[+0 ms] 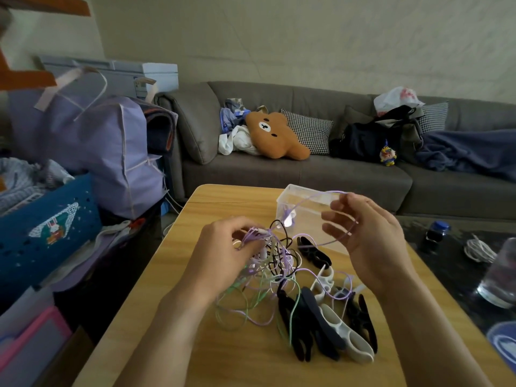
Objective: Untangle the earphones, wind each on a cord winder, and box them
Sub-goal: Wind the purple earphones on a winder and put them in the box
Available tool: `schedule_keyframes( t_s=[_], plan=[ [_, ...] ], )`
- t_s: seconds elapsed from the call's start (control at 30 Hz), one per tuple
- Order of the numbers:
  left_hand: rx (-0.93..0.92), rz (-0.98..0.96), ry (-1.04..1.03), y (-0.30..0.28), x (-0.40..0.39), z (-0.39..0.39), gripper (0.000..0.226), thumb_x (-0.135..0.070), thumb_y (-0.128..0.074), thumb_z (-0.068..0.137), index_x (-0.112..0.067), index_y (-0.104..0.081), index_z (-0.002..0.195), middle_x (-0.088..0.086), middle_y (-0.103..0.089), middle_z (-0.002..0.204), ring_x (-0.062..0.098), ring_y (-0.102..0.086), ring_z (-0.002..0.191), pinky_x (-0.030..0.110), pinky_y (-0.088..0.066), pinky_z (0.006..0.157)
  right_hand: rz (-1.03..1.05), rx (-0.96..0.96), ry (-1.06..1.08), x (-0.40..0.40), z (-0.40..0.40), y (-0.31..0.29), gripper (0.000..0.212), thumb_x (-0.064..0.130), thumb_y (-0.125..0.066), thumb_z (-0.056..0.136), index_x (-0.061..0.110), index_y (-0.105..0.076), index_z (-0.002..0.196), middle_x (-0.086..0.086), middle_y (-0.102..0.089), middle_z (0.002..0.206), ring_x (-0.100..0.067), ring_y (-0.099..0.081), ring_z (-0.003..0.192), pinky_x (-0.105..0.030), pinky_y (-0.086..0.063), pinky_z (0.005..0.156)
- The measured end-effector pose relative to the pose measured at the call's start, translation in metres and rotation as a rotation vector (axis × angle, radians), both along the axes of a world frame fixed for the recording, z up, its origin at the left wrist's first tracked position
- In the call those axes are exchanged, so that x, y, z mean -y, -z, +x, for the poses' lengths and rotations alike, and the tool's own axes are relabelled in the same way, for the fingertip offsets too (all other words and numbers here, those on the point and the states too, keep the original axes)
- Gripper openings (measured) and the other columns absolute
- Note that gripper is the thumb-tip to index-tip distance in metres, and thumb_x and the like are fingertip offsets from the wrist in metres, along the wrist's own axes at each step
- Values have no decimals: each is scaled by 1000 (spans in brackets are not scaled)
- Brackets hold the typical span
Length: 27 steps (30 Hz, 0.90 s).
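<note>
Gripping a knot of tangled earphones (pixel 268 263) above the middle of a wooden table (pixel 195 344), a person's left hand (pixel 226 252) is curling its fingers into the purple, green, black and white cords. The right hand (pixel 365 236) is hovering just beside it toward the right edge, fingers loosely spread, with a purple cord (pixel 315 244) looping over and between them; whether the fingertips are pinching that cord cannot be told. The cord is running from the knot up past a clear plastic box (pixel 304 208), which is standing open near the far edge of the table, close to the far right corner. A pale earbud (pixel 287 222) is hanging in front of the box's near wall. Black and white cord winders (pixel 329 325) are lying heaped on the right half of the table, from just below the box down toward the near edge, with loose cord loops trailing over them. The left half of the table and the near left corner are showing bare wood. A grey sofa (pixel 293 174) is sitting beyond the far edge, and a glass (pixel 499 275) is standing on a dark surface off the right edge.
</note>
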<state>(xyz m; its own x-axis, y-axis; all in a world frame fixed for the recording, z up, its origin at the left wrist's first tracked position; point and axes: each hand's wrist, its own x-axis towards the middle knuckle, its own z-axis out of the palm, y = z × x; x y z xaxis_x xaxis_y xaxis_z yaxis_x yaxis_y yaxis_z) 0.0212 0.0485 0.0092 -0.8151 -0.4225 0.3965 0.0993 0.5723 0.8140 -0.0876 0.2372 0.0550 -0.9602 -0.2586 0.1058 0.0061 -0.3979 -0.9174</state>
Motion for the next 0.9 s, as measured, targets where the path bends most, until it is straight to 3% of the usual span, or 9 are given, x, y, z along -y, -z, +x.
schedule_keyframes(
  t_s=[0.1, 0.2, 0.3, 0.37, 0.47, 0.57, 0.73, 0.83, 0.9],
  plan=[
    [-34, 33, -28, -1, -1, 2, 18, -21, -78, 83, -29, -74, 98, -16, -72, 82, 3, -69, 77, 38, -62, 59, 305, -87, 69, -4, -4, 4, 19, 14, -61, 98, 13, -59, 117, -6, -68, 111, -16, -70, 92, -32, -57, 80],
    [-34, 16, -44, -2, -1, 3, 17, -28, -76, 85, -33, -73, 100, -25, -68, 85, 5, -69, 74, 39, -61, 61, 641, -654, 195, 4, 10, 9, 64, 18, -71, 89, 21, -39, 145, 4, -47, 140, -10, -47, 128, -24, -39, 107],
    [-37, 23, -7, -3, -4, 1, 14, -26, -76, 86, -30, -73, 99, -22, -69, 87, 3, -68, 82, 34, -61, 66, 878, -1041, 71, 21, 20, 15, 57, 27, -67, 89, 26, -47, 143, 7, -50, 141, -1, -30, 140, -37, -9, 123],
    [-48, 31, 9, -4, -7, 0, 11, -26, -75, 86, -29, -71, 96, -18, -71, 86, 2, -68, 84, 22, -57, 71, 927, -971, -73, 28, 24, 22, 37, 28, -63, 97, 29, -56, 133, 13, -64, 122, 21, -39, 119, -36, 0, 123],
    [-40, 53, 30, -7, -9, 2, 12, -27, -78, 81, -26, -72, 91, -15, -73, 85, 0, -68, 82, 12, -51, 71, 919, -939, -78, 29, 19, 29, 11, 24, -64, 96, 27, -72, 104, 15, -71, 92, 0, -61, 90, -19, -35, 100],
    [-27, 92, 65, -10, -7, 4, 22, -38, -81, 73, -24, -72, 88, -10, -74, 84, 5, -69, 78, 19, -55, 69, 895, -856, -91, 24, 11, 28, 10, 16, -65, 96, 23, -73, 95, 13, -71, 87, -1, -64, 84, -17, -49, 74],
    [70, 117, 166, -9, 0, 6, 32, -40, -87, 56, -25, -63, 71, -4, -75, 91, 18, -71, 85, 39, -57, 77, 799, -703, 0, 14, 5, 19, 12, 11, -55, 100, 17, -64, 95, 16, -60, 78, 7, -57, 62, -11, -40, 58],
    [87, 92, 130, -7, 4, 5, 28, -40, -88, 60, -29, -63, 69, -6, -76, 91, 19, -71, 85, 46, -56, 82, 796, -643, 64, 2, -3, 14, 12, 17, -55, 101, 24, -63, 95, 15, -64, 85, 5, -58, 71, -10, -40, 61],
    [63, 35, 79, -4, 6, 4, 24, -29, -88, 69, -28, -65, 76, -8, -75, 88, 15, -70, 84, 36, -54, 82, 840, -636, 24, -2, -5, 12, 9, 21, -59, 100, 25, -65, 96, 13, -65, 83, 3, -57, 69, -12, -40, 62]
  ],
)
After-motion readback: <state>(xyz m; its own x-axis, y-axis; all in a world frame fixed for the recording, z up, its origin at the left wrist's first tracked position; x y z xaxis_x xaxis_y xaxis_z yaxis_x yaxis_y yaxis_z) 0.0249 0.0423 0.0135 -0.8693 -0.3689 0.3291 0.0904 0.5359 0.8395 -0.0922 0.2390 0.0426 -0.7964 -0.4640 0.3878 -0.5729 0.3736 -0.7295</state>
